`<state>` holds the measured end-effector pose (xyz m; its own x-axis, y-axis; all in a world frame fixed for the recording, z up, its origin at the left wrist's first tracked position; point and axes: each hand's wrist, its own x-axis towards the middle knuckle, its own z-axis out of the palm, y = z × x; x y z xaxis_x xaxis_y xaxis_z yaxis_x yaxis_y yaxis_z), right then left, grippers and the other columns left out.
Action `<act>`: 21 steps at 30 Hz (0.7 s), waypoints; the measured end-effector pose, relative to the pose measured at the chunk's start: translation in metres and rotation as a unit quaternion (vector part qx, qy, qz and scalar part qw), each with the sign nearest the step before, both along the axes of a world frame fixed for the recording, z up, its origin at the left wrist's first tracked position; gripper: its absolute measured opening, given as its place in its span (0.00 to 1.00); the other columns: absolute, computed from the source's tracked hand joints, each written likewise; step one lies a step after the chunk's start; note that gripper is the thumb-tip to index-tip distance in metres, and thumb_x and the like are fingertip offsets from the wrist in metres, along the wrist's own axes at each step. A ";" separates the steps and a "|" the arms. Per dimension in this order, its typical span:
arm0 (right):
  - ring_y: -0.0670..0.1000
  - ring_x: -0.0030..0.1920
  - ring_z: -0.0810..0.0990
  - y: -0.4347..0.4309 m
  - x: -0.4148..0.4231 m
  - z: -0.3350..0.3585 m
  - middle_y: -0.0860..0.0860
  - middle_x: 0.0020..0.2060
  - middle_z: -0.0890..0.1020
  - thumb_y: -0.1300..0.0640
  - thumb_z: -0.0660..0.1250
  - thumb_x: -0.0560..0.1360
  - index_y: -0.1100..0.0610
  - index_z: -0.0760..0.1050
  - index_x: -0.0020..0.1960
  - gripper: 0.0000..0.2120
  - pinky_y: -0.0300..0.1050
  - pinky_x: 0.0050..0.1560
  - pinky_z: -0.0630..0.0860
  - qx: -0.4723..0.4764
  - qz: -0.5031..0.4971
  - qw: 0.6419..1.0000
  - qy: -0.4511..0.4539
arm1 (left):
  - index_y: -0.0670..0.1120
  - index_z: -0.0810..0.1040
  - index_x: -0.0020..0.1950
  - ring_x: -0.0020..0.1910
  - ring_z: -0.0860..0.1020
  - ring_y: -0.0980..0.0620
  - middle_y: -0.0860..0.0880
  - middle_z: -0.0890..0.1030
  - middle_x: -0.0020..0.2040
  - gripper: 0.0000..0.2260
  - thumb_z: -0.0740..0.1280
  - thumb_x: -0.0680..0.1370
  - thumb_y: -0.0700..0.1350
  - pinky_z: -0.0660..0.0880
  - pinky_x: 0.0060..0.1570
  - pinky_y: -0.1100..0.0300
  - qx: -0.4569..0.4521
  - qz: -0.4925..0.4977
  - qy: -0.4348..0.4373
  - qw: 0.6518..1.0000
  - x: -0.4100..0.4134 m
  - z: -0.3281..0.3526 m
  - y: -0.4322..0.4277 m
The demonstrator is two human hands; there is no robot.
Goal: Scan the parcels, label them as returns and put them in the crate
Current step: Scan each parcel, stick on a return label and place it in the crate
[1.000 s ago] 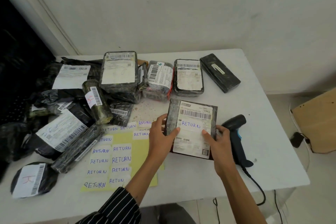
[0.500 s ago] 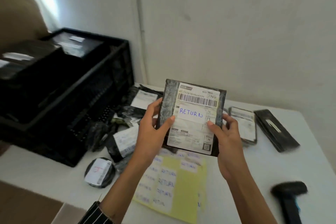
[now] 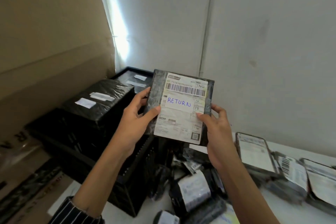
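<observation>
Head view: flat black plastic-wrapped parcel (image 3: 183, 122), white "RETURN" sticker (image 3: 179, 102) on its label, is upright in the air above the near corner of the black slatted plastic crate (image 3: 141, 178). Left hand (image 3: 134, 123) grips its left edge and right hand (image 3: 216, 132) its right edge. Thumbs lie on the label, fingers curled behind.

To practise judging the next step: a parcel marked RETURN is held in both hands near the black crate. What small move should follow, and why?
Probably carry the parcel left and lower it into the crate, onto the wrapped parcels there. Its RETURN sticker is on; the left hand and right hand hold it raised beside the crate.
</observation>
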<state>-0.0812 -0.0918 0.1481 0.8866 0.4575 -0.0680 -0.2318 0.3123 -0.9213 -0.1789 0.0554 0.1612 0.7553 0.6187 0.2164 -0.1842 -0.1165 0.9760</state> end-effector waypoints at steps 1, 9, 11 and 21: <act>0.49 0.47 0.83 0.017 0.001 0.003 0.52 0.51 0.83 0.65 0.61 0.78 0.53 0.65 0.62 0.16 0.52 0.48 0.81 0.004 -0.002 1.000 0.005 | 0.51 0.71 0.67 0.51 0.80 0.60 0.50 0.79 0.57 0.21 0.66 0.77 0.36 0.77 0.43 0.68 -0.024 -0.002 -0.003 1.000 0.001 0.003 0.017; 0.52 0.48 0.80 0.152 0.034 0.013 0.56 0.57 0.78 0.68 0.60 0.78 0.61 0.64 0.66 0.17 0.46 0.33 0.81 -0.001 0.005 0.997 0.074 | 0.47 0.76 0.59 0.50 0.78 0.54 0.49 0.80 0.52 0.11 0.68 0.77 0.44 0.76 0.50 0.59 0.009 0.111 0.069 0.991 0.025 0.001 0.142; 0.51 0.45 0.79 0.182 0.049 0.013 0.57 0.58 0.76 0.69 0.59 0.78 0.62 0.62 0.66 0.18 0.46 0.33 0.79 -0.011 -0.006 0.997 0.076 | 0.48 0.76 0.58 0.51 0.78 0.53 0.50 0.80 0.51 0.09 0.66 0.78 0.47 0.75 0.52 0.57 0.095 0.131 0.096 0.982 0.029 -0.002 0.167; 0.56 0.55 0.75 0.310 0.112 -0.011 0.60 0.63 0.70 0.74 0.54 0.76 0.61 0.56 0.67 0.22 0.54 0.59 0.76 -0.035 -0.091 0.994 0.053 | 0.48 0.66 0.72 0.71 0.65 0.48 0.48 0.67 0.72 0.24 0.64 0.78 0.54 0.60 0.71 0.51 0.428 0.080 0.297 0.850 0.046 -0.041 0.253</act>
<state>0.0308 0.2185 0.1370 0.9404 0.2807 -0.1921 -0.2748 0.2944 -0.9153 -0.1333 0.3086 0.1200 0.8098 0.5313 0.2488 0.3955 -0.8076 0.4374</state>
